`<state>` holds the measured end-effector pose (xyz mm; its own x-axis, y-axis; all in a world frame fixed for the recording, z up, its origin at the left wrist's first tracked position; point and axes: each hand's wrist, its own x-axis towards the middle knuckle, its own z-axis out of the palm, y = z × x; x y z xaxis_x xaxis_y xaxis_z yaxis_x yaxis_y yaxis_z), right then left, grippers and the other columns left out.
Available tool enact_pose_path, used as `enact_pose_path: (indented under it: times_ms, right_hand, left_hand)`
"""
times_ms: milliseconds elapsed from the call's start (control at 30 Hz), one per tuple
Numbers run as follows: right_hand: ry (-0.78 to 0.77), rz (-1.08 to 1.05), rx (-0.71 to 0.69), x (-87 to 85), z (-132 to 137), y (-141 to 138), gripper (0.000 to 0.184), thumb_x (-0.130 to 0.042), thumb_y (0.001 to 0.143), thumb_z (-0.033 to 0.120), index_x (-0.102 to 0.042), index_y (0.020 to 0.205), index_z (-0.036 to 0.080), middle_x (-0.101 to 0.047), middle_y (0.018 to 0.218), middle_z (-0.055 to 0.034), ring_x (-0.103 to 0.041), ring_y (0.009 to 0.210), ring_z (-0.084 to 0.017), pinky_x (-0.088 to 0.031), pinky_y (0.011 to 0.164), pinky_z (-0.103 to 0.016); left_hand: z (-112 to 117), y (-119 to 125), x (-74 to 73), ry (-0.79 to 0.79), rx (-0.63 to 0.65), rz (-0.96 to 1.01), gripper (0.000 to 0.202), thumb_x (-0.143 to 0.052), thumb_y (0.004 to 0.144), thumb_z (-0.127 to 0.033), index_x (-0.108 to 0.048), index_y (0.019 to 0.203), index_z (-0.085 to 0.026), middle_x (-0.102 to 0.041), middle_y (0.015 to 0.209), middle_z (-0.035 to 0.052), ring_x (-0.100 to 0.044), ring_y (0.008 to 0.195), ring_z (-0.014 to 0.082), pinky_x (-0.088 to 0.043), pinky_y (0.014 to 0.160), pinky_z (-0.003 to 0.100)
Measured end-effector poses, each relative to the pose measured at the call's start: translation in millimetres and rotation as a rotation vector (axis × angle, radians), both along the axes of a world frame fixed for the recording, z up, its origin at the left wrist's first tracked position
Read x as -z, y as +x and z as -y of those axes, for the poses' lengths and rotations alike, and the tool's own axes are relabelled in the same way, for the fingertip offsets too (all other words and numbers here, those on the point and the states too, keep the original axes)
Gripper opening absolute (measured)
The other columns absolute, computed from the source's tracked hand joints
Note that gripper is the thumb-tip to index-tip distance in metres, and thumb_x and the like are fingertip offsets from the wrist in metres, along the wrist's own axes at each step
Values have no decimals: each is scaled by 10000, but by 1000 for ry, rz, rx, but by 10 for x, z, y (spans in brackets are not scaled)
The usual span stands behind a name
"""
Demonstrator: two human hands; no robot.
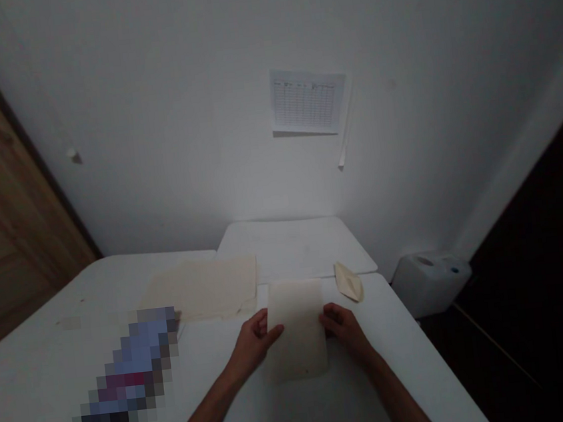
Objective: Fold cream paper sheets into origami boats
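Beige sheet (301, 350) in two-handed grip (253, 340) (344, 326)

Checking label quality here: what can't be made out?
Head view: underside of the beige sheet, hidden by its upper face.
Head view: how far the left hand and right hand reach behind it, hidden by the sheet.
Head view: pixelated item at left, masked by blocks.
Head view: entries on the wall chart, too small.

I'm seeing a beige sheet (299, 343) between the hands (252, 341) (345, 328), a pale cream piece (349, 284) right of them, white surface (399, 326) showing beneath, grid-printed white paper (308, 102) beyond.
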<state>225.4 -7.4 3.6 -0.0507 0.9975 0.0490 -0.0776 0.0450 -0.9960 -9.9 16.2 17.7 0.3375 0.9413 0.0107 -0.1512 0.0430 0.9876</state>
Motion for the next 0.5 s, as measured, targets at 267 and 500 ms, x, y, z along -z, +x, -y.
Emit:
enact_pose_path:
  times_ms: [267,500]
  right_hand:
    - [-44,68,6,5,22,-39,515,-720,673,583,-658,956,157,-685,702,-43,-648,659,-213,-496,585,-300]
    - [-69,107,45,20,8,1,498,-730,637,611,-673,780,137,-688,704,-54,-627,604,-192,-472,545,-283]
  left_hand:
    - [85,48,-27,-34,-23,-20,423,-784,638,-470,-702,901,-148,-742,813,78,-701,761,274,-558,710,387]
    - [29,9,99,-111,6,3,415,-764,660,-509,-700,872,-158,-731,754,73,-696,672,253,-561,641,365]
